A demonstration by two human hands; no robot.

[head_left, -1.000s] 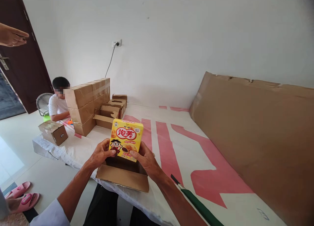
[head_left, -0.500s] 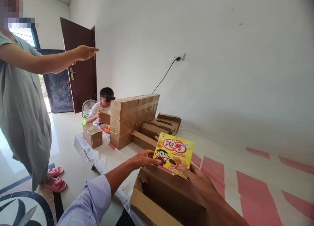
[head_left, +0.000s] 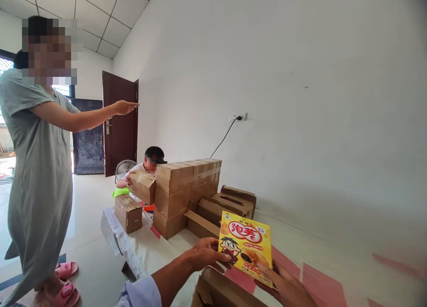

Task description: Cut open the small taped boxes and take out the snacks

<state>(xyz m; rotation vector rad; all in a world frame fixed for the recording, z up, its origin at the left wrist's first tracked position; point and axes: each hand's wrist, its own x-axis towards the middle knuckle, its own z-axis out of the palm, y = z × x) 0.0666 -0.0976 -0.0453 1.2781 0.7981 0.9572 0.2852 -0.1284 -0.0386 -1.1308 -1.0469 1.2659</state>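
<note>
A yellow snack box (head_left: 247,245) with a cartoon figure and red lettering is held up in front of me, tilted, its printed face toward me. My left hand (head_left: 207,256) grips its left edge, thumb on the front. Along the lower right edge my right hand (head_left: 283,282) is closed on it, thumb on the face and fingers behind. Below the snack box stands an open cardboard carton (head_left: 227,291), cut off by the bottom of the view; its inside is mostly out of sight.
Taped cartons (head_left: 171,178) are stacked on the cloth-covered table, with opened cartons (head_left: 208,218) beside them. One carton (head_left: 128,213) stands near the table's edge. Behind the stack, a person holds another carton (head_left: 142,187). At the left, a person (head_left: 40,165) points an arm rightward.
My view has tilted up, so everything sits lower. Both hands still hold the snack box. The carton held by the person behind the stack now shows more fully, left of the stack.
</note>
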